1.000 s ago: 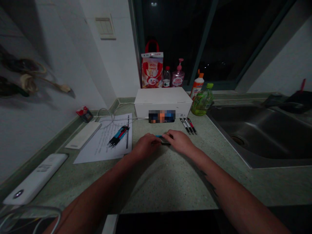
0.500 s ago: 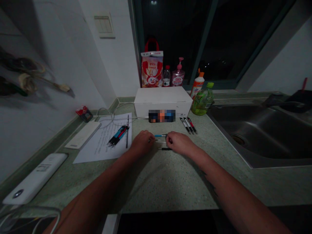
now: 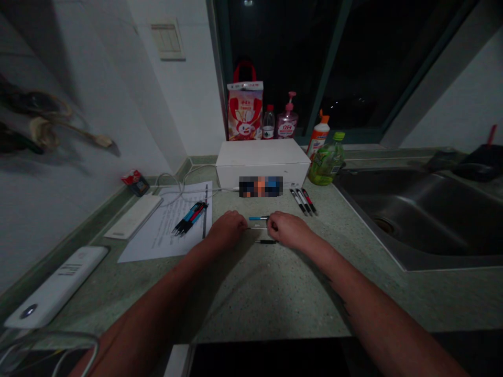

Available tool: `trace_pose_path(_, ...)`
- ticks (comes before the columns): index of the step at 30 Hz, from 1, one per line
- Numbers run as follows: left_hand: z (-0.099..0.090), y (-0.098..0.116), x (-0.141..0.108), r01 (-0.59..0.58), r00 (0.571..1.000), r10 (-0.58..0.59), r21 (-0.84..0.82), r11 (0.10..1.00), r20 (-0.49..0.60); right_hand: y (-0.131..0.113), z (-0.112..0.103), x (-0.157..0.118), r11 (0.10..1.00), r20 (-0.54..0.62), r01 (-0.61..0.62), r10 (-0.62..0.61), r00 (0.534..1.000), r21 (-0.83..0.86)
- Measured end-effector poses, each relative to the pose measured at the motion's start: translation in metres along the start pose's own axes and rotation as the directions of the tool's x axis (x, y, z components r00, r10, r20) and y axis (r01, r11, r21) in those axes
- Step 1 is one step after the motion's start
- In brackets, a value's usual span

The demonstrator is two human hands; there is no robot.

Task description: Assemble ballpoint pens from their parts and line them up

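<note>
A thin, pale pen refill (image 3: 258, 228) lies level between my two hands. My right hand (image 3: 290, 229) is closed around its right end. The fingers of my left hand (image 3: 228, 228) are pinched at its left tip; whether a small part is also between them is hidden. Just beyond the refill lies a blue pen barrel (image 3: 257, 218), its right end close to my right fingers. On the near side a short black pen part (image 3: 266, 242) rests on the counter.
Several pens (image 3: 190, 219) lie on a printed sheet (image 3: 168, 246) at left. Three more pens (image 3: 304, 202) lie right of a white box (image 3: 262, 154), with a blurred-out object (image 3: 261, 187) before it. A green bottle (image 3: 327, 161) stands near the sink (image 3: 393, 209).
My left hand has shifted slightly left, showing more of the refill's tip. The black pen part sits slightly nearer to me. My right hand has hardly moved.
</note>
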State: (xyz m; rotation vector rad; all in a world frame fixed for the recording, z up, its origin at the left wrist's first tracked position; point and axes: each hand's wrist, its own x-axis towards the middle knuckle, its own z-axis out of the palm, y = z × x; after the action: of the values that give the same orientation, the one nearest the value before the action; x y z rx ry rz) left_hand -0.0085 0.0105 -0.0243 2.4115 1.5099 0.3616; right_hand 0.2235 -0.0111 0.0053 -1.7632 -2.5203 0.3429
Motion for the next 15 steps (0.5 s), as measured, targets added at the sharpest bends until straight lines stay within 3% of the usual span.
trace_pose_path(8,0.005,0.025,-0.002,-0.011,0.999,0.012,0.02,1.0,-0.053,-0.004,0.003,0.0,0.998,-0.024,0.058,-0.057,0.998,0.04)
trace_pose_path(15,0.01,0.024,0.005,0.004,0.992,-0.008,-0.033,0.999,-0.125,0.001,0.002,0.005,0.998,-0.157,0.001,0.008,0.988,0.06)
